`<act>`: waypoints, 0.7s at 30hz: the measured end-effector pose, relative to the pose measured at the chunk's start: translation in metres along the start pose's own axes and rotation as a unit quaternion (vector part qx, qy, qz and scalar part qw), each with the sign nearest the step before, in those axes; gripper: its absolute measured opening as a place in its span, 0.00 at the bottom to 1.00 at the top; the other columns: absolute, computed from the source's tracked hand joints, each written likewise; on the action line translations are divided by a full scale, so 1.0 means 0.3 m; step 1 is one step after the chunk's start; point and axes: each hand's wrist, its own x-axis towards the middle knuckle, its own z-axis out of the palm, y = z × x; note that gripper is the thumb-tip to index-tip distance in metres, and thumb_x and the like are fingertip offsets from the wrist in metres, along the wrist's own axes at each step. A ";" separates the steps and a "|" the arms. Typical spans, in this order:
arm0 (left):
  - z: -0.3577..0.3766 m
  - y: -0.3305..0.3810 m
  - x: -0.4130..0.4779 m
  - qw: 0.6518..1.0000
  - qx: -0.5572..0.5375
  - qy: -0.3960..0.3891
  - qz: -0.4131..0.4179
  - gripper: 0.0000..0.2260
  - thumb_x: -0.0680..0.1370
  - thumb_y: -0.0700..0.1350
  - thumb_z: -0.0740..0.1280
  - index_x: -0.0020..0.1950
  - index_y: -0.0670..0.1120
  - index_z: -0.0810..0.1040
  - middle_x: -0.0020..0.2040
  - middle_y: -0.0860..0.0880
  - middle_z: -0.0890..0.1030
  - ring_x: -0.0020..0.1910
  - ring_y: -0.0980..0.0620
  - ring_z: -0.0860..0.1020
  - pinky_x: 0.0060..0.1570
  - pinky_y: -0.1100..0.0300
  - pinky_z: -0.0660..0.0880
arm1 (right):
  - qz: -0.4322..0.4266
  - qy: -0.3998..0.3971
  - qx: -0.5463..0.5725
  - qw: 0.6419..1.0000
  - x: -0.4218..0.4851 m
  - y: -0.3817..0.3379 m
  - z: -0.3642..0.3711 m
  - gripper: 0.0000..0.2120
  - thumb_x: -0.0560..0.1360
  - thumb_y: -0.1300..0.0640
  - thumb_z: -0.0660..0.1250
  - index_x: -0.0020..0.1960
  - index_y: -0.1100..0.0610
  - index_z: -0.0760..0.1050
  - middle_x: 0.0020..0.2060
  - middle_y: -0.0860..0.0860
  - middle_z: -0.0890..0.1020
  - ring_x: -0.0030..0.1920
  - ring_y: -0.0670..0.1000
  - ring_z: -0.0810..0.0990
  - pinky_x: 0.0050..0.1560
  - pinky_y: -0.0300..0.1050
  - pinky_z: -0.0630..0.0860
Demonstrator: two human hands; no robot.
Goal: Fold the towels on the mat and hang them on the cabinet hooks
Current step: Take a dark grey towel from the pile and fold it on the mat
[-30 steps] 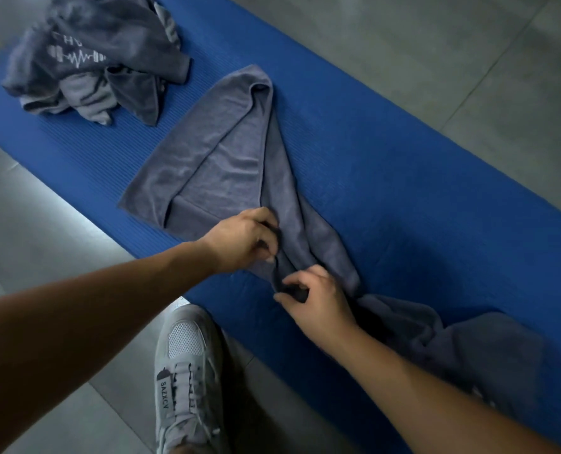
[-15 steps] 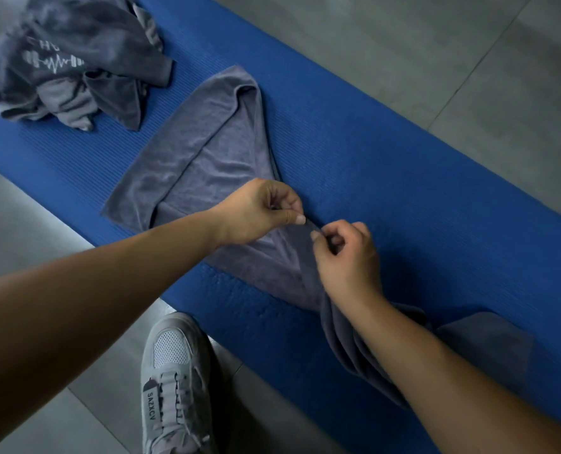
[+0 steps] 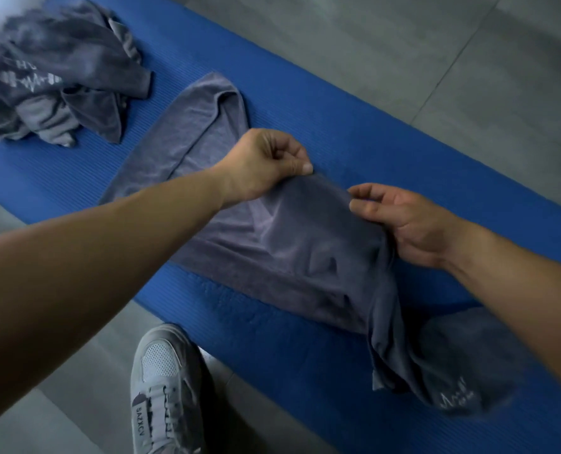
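With left hand (image 3: 262, 168) and right hand (image 3: 406, 224) set apart, pinching the raised edge of the grey towel (image 3: 289, 250), both clamped on it, over the blue mat (image 3: 338, 103)

Single view, camera worn on our head. Wide angle, facing forward and steeply down. Close range: our forearms enter from lower left and lower right. Left grip (image 3: 262, 168) and right grip (image 3: 410, 224) sit near frame centre on towel (image 3: 305, 250). Blue mat (image 3: 370, 126) crosses frame diagonally. Grey floor (image 3: 403, 44) fills top right. Our shoe (image 3: 161, 388) at bottom edge.
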 end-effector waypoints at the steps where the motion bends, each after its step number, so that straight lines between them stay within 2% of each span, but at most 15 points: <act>1: -0.002 0.010 0.009 1.000 -0.002 0.008 -0.003 0.05 0.75 0.41 0.76 0.47 0.40 0.84 0.45 0.34 0.83 0.41 0.51 0.76 0.43 0.64 0.74 | -0.001 -0.003 -0.037 0.999 -0.014 -0.013 -0.027 0.13 0.71 0.60 0.70 0.55 0.59 0.76 0.45 0.53 0.84 0.45 0.47 0.83 0.48 0.38 0.81; 4: -0.007 0.028 0.037 0.999 -0.005 0.031 0.000 0.03 0.75 0.41 0.76 0.46 0.43 0.83 0.44 0.39 0.85 0.42 0.53 0.79 0.45 0.65 0.75 | 0.006 0.041 -0.172 0.984 -0.057 -0.035 -0.107 0.09 0.71 0.61 0.72 0.50 0.60 0.78 0.42 0.51 0.84 0.42 0.47 0.83 0.45 0.38 0.81; 6: -0.007 0.041 0.052 0.999 -0.001 0.045 0.004 0.03 0.75 0.41 0.76 0.45 0.43 0.83 0.42 0.43 0.84 0.41 0.55 0.79 0.45 0.66 0.75 | 0.018 0.076 -0.216 0.973 -0.094 -0.037 -0.169 0.10 0.69 0.58 0.74 0.48 0.59 0.79 0.41 0.52 0.83 0.41 0.47 0.81 0.43 0.39 0.80; 9: 0.019 0.054 0.066 0.998 0.029 0.048 0.007 0.05 0.75 0.41 0.76 0.47 0.41 0.84 0.44 0.41 0.85 0.42 0.54 0.79 0.47 0.64 0.76 | 0.040 0.101 -0.287 0.952 -0.180 -0.052 -0.265 0.05 0.73 0.61 0.73 0.47 0.59 0.78 0.38 0.51 0.81 0.38 0.46 0.78 0.39 0.41 0.75; 11: 0.054 0.067 0.074 0.996 0.082 0.036 0.003 0.05 0.75 0.42 0.77 0.46 0.42 0.85 0.42 0.43 0.86 0.39 0.55 0.79 0.43 0.66 0.76 | 0.056 0.103 -0.342 0.932 -0.249 -0.058 -0.327 0.05 0.74 0.65 0.73 0.47 0.58 0.79 0.37 0.52 0.82 0.37 0.45 0.78 0.38 0.41 0.76; 13: 0.085 0.103 0.087 0.990 0.141 0.016 0.003 0.03 0.74 0.43 0.77 0.43 0.45 0.84 0.39 0.47 0.84 0.34 0.59 0.78 0.37 0.69 0.74 | 0.058 0.108 -0.365 0.923 -0.309 -0.046 -0.373 0.08 0.73 0.69 0.73 0.47 0.58 0.80 0.42 0.57 0.84 0.41 0.49 0.80 0.44 0.48 0.77; 14: 0.098 0.128 0.096 0.984 0.175 -0.001 0.011 0.03 0.75 0.43 0.76 0.42 0.48 0.84 0.39 0.49 0.84 0.34 0.61 0.78 0.37 0.70 0.73 | 0.050 0.116 -0.356 0.926 -0.337 -0.035 -0.384 0.09 0.73 0.70 0.72 0.47 0.57 0.81 0.42 0.57 0.84 0.41 0.50 0.80 0.46 0.49 0.77; 15: 0.109 0.166 0.101 0.973 0.226 -0.025 0.031 0.03 0.75 0.43 0.76 0.44 0.50 0.83 0.43 0.51 0.84 0.40 0.62 0.81 0.42 0.71 0.73 | 0.035 0.122 -0.336 0.933 -0.364 -0.024 -0.389 0.09 0.73 0.70 0.72 0.47 0.57 0.81 0.40 0.55 0.85 0.41 0.50 0.81 0.46 0.48 0.78; 16: 0.129 0.210 0.103 0.955 0.283 -0.065 0.054 0.06 0.76 0.46 0.75 0.51 0.52 0.83 0.51 0.52 0.84 0.50 0.59 0.81 0.49 0.68 0.72 | 0.016 0.125 -0.301 0.945 -0.387 -0.014 -0.391 0.09 0.73 0.70 0.71 0.46 0.57 0.81 0.39 0.52 0.85 0.40 0.48 0.81 0.45 0.43 0.79; 18: 0.196 0.302 0.081 0.907 0.366 -0.188 0.084 0.25 0.74 0.56 0.74 0.70 0.54 0.75 0.69 0.56 0.75 0.69 0.55 0.72 0.62 0.65 0.65 | -0.018 0.116 -0.202 0.972 -0.426 0.009 -0.385 0.08 0.73 0.69 0.70 0.47 0.57 0.81 0.37 0.50 0.84 0.39 0.45 0.82 0.42 0.36 0.80; 19: 0.249 0.348 0.060 0.893 0.374 -0.236 0.088 0.32 0.73 0.61 0.73 0.75 0.57 0.69 0.73 0.59 0.70 0.72 0.58 0.68 0.65 0.65 0.62 | -0.031 0.106 -0.150 0.982 -0.443 0.018 -0.378 0.07 0.72 0.68 0.70 0.47 0.58 0.81 0.37 0.50 0.85 0.38 0.45 0.83 0.41 0.36 0.81; 21: 0.379 0.423 0.025 0.889 0.326 -0.304 0.107 0.34 0.73 0.62 0.72 0.76 0.57 0.67 0.72 0.63 0.69 0.70 0.64 0.67 0.67 0.68 0.62 | -0.063 0.091 -0.054 0.992 -0.470 0.030 -0.371 0.10 0.69 0.66 0.69 0.49 0.59 0.79 0.38 0.52 0.84 0.38 0.47 0.84 0.40 0.38 0.81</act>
